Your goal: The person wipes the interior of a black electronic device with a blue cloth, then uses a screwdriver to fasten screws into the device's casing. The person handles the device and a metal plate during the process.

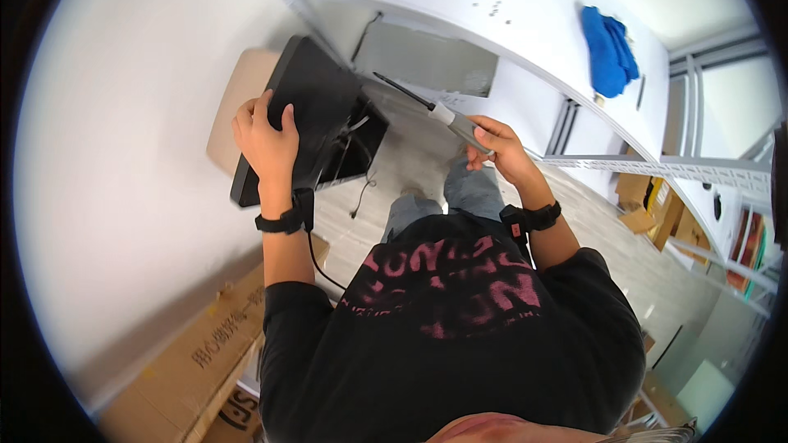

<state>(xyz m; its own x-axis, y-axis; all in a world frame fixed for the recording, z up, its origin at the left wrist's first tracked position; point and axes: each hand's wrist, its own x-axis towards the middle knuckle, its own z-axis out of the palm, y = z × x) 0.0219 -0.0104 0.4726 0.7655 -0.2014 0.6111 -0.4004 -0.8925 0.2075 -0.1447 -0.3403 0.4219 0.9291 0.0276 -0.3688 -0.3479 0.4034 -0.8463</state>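
My left hand (pixel 267 141) grips the edge of a large flat black panel (pixel 316 111), thumb on its face and fingers over the edge. Below and beside the panel sits an open black case (pixel 369 143) with loose cables in it; I cannot tell whether the two are joined. In my right hand (pixel 499 148) is a screwdriver (pixel 439 112) with a grey and white handle. Its dark shaft points up and left, toward the panel but apart from it.
Behind the panel, a beige rounded board (pixel 234 119) stands near the white wall. A white table (pixel 542 49) ahead bears small screws (pixel 495 8) and blue gloves (pixel 609 53). Cardboard boxes (pixel 197 353) lie at lower left; a black cable (pixel 359 203) trails on the floor.
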